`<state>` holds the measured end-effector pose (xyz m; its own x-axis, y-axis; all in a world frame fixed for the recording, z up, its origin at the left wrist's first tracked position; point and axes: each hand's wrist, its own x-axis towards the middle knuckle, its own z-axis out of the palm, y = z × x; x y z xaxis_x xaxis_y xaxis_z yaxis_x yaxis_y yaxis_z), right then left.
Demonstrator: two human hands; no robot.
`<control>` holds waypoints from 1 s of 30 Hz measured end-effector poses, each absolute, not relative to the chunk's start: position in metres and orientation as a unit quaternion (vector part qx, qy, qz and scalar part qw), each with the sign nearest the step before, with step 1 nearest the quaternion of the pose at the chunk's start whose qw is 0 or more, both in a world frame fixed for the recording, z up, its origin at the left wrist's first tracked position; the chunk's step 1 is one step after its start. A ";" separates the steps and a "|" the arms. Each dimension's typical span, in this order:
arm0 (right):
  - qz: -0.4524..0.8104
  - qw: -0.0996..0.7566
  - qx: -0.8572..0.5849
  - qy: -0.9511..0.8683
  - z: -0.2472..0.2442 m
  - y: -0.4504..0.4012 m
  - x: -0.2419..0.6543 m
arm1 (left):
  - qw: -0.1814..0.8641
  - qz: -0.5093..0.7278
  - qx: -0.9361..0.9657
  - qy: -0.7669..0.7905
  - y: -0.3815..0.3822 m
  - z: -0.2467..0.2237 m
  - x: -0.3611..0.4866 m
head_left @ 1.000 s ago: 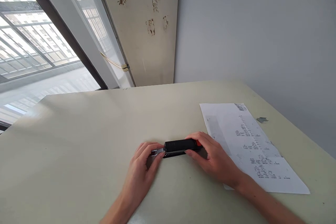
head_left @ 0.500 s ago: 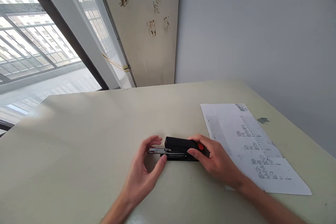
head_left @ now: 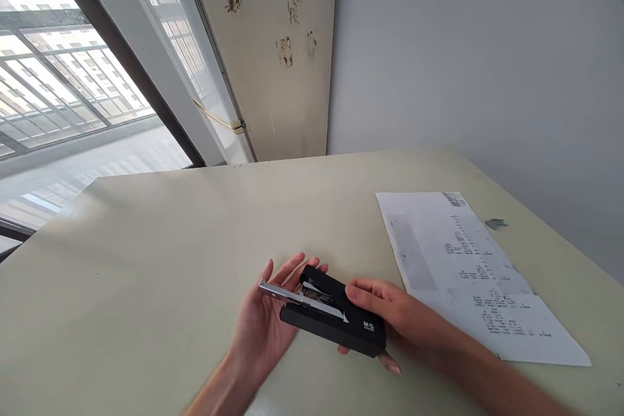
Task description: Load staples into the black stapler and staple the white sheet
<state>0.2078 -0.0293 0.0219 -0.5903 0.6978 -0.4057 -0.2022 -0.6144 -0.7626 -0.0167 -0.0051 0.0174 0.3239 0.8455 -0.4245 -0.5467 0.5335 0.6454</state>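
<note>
Beyond the printed sheet (head_left: 424, 253) rises a plain grey wall (head_left: 468, 58), the largest thing before you. Your pale table (head_left: 166, 266) lies under the sheet and spreads well to its left. Past the sheet, to its far left, you have a window (head_left: 68, 84) with railings outside; between that and the wall stands a beige panel (head_left: 287, 104) with four worn brown patches.

Both your hands are on the near left of the sheet. Your right hand (head_left: 397, 312), the closer one to it, is closed on the rear end of the black stapler (head_left: 331, 331), thumb on top, fingertips showing past its lower edge. Your left hand (head_left: 266, 322), farther from the sheet, is palm up with fingers spread loosely behind the stapler's front; whether they press on it, you cannot tell.

The stapler is left of the sheet's near half, tilted, its cover parted from its base. Its metal tray (head_left: 283, 292) sticks out on the side away from the sheet. Just right of the sheet's far end lies a small grey scrap (head_left: 496, 223).
</note>
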 end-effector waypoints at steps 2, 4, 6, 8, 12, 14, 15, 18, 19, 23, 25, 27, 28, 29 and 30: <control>0.828 0.277 -0.357 -0.333 0.021 -0.028 0.209 | 0.796 0.442 0.185 0.369 -0.005 0.014 -0.017; 0.830 0.276 -0.356 -0.328 0.022 -0.027 0.210 | 0.804 0.442 0.172 0.358 -0.005 0.012 -0.017; 0.834 0.265 -0.359 -0.324 0.023 -0.026 0.212 | 0.814 0.442 0.154 0.344 -0.005 0.012 -0.018; 0.843 0.249 -0.360 -0.312 0.022 -0.025 0.213 | 0.824 0.445 0.128 0.327 -0.005 0.013 -0.018; 0.864 0.230 -0.352 -0.278 0.020 -0.022 0.216 | 0.837 0.449 0.087 0.301 -0.006 0.016 -0.018; 0.873 0.219 -0.354 -0.253 0.018 -0.021 0.218 | 0.841 0.446 0.082 0.295 -0.006 0.016 -0.017; 0.877 0.213 -0.356 -0.242 0.017 -0.021 0.218 | 0.843 0.445 0.081 0.292 -0.007 0.016 -0.017; 0.875 0.214 -0.357 -0.246 0.016 -0.022 0.218 | 0.845 0.448 0.074 0.283 -0.007 0.014 -0.017; 0.868 0.226 -0.355 -0.263 0.017 -0.022 0.217 | 0.843 0.451 0.068 0.284 -0.006 0.013 -0.018; 0.790 0.317 -0.378 -0.364 0.025 -0.026 0.214 | 0.832 0.464 0.055 0.299 -0.005 0.010 -0.017; 0.712 0.368 -0.429 -0.418 0.028 -0.027 0.214 | 0.830 0.471 0.049 0.295 -0.005 0.011 -0.016; 0.603 0.408 -0.492 -0.477 0.026 -0.027 0.216 | 0.828 0.472 0.038 0.301 -0.005 0.013 -0.015; 0.538 0.420 -0.523 -0.510 0.023 -0.028 0.217 | 0.827 0.469 0.034 0.309 -0.005 0.013 -0.015; 0.471 0.423 -0.550 -0.545 0.020 -0.028 0.219 | 0.827 0.463 0.034 0.318 -0.005 0.014 -0.015; 0.406 0.419 -0.571 -0.578 0.015 -0.028 0.220 | 0.828 0.456 0.038 0.324 -0.005 0.014 -0.016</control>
